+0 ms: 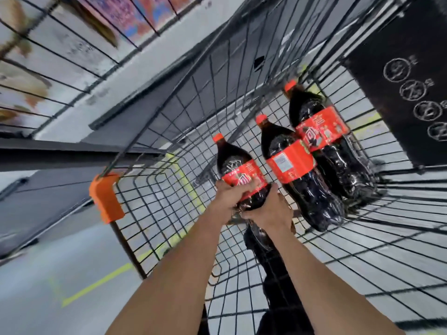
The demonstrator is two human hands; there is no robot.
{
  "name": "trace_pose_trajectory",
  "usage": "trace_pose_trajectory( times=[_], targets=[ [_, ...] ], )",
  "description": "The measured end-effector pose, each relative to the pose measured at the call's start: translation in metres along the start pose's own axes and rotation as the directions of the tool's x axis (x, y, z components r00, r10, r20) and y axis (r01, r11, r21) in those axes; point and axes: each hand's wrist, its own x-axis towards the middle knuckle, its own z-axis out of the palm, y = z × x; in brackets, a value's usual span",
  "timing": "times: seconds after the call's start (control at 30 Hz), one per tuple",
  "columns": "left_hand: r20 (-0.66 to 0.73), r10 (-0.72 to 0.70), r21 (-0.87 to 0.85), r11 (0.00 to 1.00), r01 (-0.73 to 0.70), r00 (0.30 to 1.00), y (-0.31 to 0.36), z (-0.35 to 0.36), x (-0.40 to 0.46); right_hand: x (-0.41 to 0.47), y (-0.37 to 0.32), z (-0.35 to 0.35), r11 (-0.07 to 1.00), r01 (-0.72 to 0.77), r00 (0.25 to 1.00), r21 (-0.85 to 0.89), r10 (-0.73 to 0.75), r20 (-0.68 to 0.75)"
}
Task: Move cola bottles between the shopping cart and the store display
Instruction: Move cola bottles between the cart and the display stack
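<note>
Grey shop floor shows through the wire shopping cart [154, 204]. Left hand [228, 197] and right hand [271, 210] both grip one cola bottle [238, 170] inside the basket. Two more bottles [297, 175] lie just right of the right hand.

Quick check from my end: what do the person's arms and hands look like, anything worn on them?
Both forearms are bare all the way to the bottom edge of the frame, with no sleeves showing. The left hand and right hand wear no gloves; no watch, band or ring is visible.
</note>
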Motion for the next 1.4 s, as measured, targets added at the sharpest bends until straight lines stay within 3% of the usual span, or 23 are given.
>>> trace_pose_trajectory(
  times=[0.17, 0.3, 0.57, 0.77, 0.83, 1.07, 1.4],
  targets=[
    [-0.007, 0.095, -0.055, 0.994, -0.095, 0.995, -0.006, -0.011, -0.024, -0.025, -0.008, -0.009, 0.997, 0.049, 0.998, 0.052, -0.046, -0.045],
    [-0.058, 0.263, -0.104, 0.958, -0.268, 0.963, -0.01, -0.028, -0.067, -0.067, -0.022, -0.016, 0.987, 0.123, 0.985, 0.104, -0.109, -0.136],
    [-0.204, 0.492, -0.168, 0.834, -0.525, 0.847, -0.046, -0.099, -0.169, -0.2, -0.062, 0.008, 0.932, 0.332, 0.905, 0.142, -0.273, -0.325],
    [-0.36, 0.601, -0.253, 0.673, -0.695, 0.713, -0.089, -0.195, -0.25, -0.299, -0.115, 0.062, 0.837, 0.541, 0.802, 0.084, -0.483, -0.353],
    [-0.427, 0.608, -0.301, 0.602, -0.739, 0.669, -0.108, -0.234, -0.271, -0.329, -0.136, 0.09, 0.795, 0.601, 0.767, 0.08, -0.546, -0.337],
    [-0.595, 0.549, -0.334, 0.495, -0.802, 0.586, -0.196, -0.392, -0.338, -0.438, -0.208, 0.224, 0.627, 0.774, 0.626, 0.087, -0.737, -0.256],
    [-0.832, 0.317, -0.335, 0.367, -0.868, 0.456, -0.33, -0.601, -0.407, -0.575, -0.3, 0.417, 0.483, 0.875, 0.479, 0.04, -0.874, 0.078]
  ],
)
